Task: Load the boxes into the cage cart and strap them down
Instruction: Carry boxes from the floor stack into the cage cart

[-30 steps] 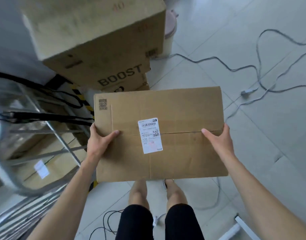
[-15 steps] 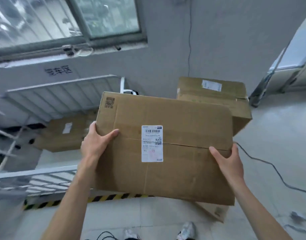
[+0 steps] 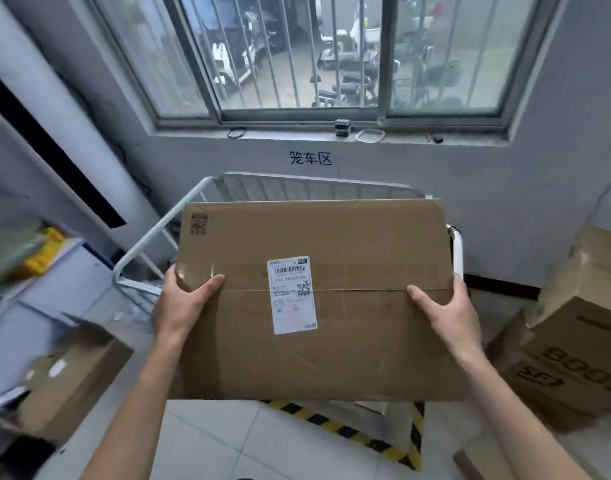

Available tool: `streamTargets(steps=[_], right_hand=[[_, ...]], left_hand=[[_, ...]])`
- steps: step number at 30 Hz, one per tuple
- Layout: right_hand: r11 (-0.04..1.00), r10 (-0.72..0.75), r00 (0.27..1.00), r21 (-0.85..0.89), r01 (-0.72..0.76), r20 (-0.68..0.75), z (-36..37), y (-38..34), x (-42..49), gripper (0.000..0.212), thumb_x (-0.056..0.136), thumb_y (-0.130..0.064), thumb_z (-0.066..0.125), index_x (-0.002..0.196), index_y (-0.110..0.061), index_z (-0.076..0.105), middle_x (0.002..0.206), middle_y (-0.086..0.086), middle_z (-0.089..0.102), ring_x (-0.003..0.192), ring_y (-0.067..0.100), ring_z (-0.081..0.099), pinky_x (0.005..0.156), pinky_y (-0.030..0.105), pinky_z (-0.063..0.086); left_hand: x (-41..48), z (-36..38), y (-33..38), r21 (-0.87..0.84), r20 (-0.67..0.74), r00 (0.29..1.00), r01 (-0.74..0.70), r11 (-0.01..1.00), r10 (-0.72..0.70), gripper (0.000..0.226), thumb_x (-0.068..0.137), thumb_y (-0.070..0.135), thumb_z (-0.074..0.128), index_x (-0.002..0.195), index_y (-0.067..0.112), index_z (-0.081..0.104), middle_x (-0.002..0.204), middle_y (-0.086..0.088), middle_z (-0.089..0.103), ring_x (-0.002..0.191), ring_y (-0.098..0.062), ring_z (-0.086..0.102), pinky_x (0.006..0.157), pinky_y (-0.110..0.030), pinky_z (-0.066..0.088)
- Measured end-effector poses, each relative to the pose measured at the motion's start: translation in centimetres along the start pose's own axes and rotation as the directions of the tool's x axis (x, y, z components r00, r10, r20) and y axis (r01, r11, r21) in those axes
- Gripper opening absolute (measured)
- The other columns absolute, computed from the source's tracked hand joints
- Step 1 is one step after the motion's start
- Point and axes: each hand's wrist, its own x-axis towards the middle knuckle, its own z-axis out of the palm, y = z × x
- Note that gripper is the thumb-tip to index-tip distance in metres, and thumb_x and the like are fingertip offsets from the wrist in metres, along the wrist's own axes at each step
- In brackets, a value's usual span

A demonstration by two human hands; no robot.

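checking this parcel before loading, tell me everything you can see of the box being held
The cardboard box is brown, wide and closed, held roughly level with its top face toward the camera. A flap seam crosses the middle, under a white barcoded shipping label; a QR code marks the far left corner. The left hand and right hand grip its side edges, thumbs on top. It hangs before the white cage cart.

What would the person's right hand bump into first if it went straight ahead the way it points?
Probably the cage cart: its white side rail stands just beyond the right hand, which grips the cardboard box. Depth is unclear from this one view.
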Motion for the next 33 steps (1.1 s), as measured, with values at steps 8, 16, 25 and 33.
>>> streamTargets(steps=[8,16,25,33], right_hand=[[0.999,-0.014,1.000,-0.045,0.015,0.015,10.6,-5.0,4.9,0.072,0.075,-0.062,0.077,0.133,-0.031,0.048,0.125,-0.003,0.066,0.117,0.024,0.061,0.092,0.042,0.049],[0.999,0.041,0.999,-0.030,-0.040,0.020,23.3,-8.6,15.2,0.073,0.077,-0.061,0.076,0.136,-0.033,0.046,0.128,0.002,0.065,0.117,0.029,0.061,0.092,0.043,0.048],[0.985,0.168,0.984,-0.042,-0.165,0.067,35.8,-10.7,21.7,0.077,0.076,-0.064,0.075,0.139,-0.034,0.042,0.132,-0.003,0.063,0.120,0.028,0.059,0.092,0.043,0.048],[0.905,0.419,0.908,-0.075,-0.419,-0.014,49.1,-7.9,22.7,0.087,0.079,-0.054,0.078,0.149,-0.021,0.036,0.140,0.005,0.059,0.128,0.028,0.055,0.099,0.037,0.044]], left_hand=[[10.9,-1.2,-4.0,-0.018,-0.020,0.999,0.027,0.999,-0.027,0.094,0.057,0.085,0.070,0.131,0.031,0.050,0.122,0.002,0.068,0.110,-0.029,0.065,0.094,-0.050,0.052],[28.0,1.4,-5.7,-0.087,-0.003,1.000,0.025,0.996,-0.026,0.091,0.052,0.082,0.078,0.126,0.037,0.050,0.117,0.010,0.069,0.106,-0.020,0.067,0.095,-0.047,0.054],[42.8,3.6,-10.1,-0.061,0.062,0.996,0.074,0.995,-0.071,0.083,0.049,0.083,0.078,0.118,0.050,0.046,0.102,0.022,0.065,0.100,-0.018,0.066,0.092,-0.045,0.055],[57.5,10.1,-18.2,0.024,0.337,0.933,0.121,0.992,-0.122,0.107,0.050,0.076,0.080,0.138,0.027,0.046,0.122,0.003,0.067,0.109,-0.023,0.064,0.097,-0.044,0.051]])
